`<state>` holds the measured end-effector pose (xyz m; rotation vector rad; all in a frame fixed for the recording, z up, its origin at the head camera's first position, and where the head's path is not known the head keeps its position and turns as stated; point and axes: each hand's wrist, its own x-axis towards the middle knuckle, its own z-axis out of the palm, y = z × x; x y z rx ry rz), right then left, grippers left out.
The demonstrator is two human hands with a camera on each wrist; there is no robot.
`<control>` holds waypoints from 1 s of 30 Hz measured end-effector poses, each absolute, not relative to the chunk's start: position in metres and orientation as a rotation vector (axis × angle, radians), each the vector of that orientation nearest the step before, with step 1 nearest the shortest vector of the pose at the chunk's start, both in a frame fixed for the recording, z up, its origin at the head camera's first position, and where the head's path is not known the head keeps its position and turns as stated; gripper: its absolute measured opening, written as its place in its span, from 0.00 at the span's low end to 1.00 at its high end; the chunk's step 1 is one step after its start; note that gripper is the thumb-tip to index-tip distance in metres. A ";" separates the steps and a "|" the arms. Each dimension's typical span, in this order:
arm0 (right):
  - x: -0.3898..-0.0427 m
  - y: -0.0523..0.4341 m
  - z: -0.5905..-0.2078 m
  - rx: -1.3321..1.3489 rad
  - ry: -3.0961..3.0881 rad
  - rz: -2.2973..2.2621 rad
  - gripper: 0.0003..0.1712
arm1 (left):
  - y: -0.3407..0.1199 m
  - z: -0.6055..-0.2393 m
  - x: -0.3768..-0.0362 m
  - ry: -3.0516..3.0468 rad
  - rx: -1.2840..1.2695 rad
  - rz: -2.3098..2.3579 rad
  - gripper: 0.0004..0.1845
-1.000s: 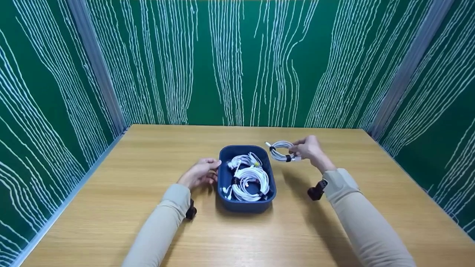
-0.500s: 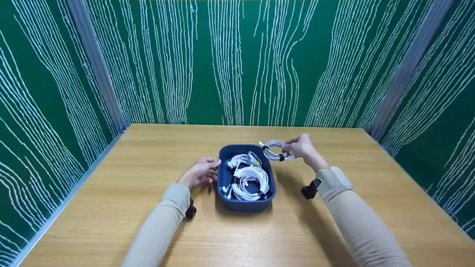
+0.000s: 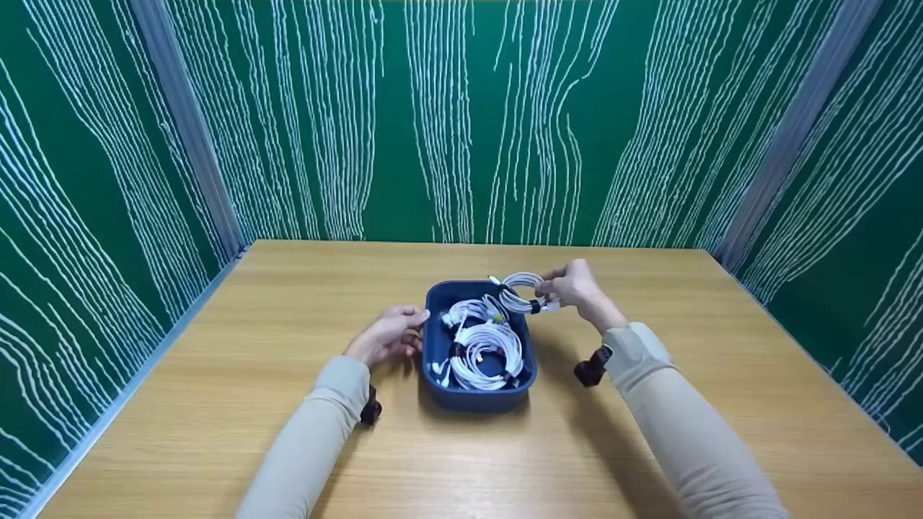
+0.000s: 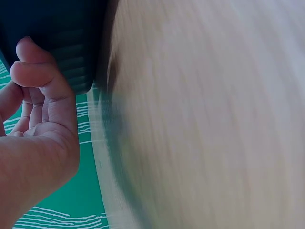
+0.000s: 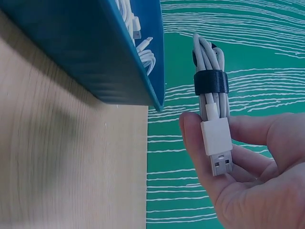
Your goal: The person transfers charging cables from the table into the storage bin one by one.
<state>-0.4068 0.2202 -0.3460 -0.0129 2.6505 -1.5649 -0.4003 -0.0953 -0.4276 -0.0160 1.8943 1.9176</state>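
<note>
My right hand (image 3: 577,285) pinches a coiled white USB cable (image 3: 520,292) bound with black straps. The coil hangs over the far right corner of a blue plastic box (image 3: 531,360). In the right wrist view its USB-A plug (image 5: 221,162) points back toward the palm, and a black strap (image 5: 211,82) wraps the loops. Several white coiled cables (image 3: 490,357) lie inside the box, with small white plugs (image 3: 438,369) at the near left. My left hand (image 3: 389,335) rests at the box's left wall, thumb touching near the rim, fingers (image 4: 40,71) loosely bent beside the outside wall.
The box stands on a wooden table (image 3: 317,288). Green walls (image 3: 440,130) with white streaks enclose the far and side edges. A black wrist camera (image 3: 593,366) hangs below the right sleeve, another camera (image 3: 371,407) below the left.
My right hand has moved left with the coiled USB cable, from beside the box to over its far right corner. The left hand and the box have stayed in place.
</note>
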 end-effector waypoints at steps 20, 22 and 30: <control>-0.405 0.191 -0.345 -0.059 2.716 -1.501 0.16 | -0.096 -0.428 -0.400 1.909 -0.009 1.903 0.08; -0.405 0.189 -0.344 -0.062 2.719 -1.504 0.15 | -0.096 -0.428 -0.400 1.916 0.002 1.900 0.07; -0.406 0.179 -0.348 -0.136 2.751 -1.492 0.19 | -0.096 -0.427 -0.399 1.923 -0.003 1.899 0.08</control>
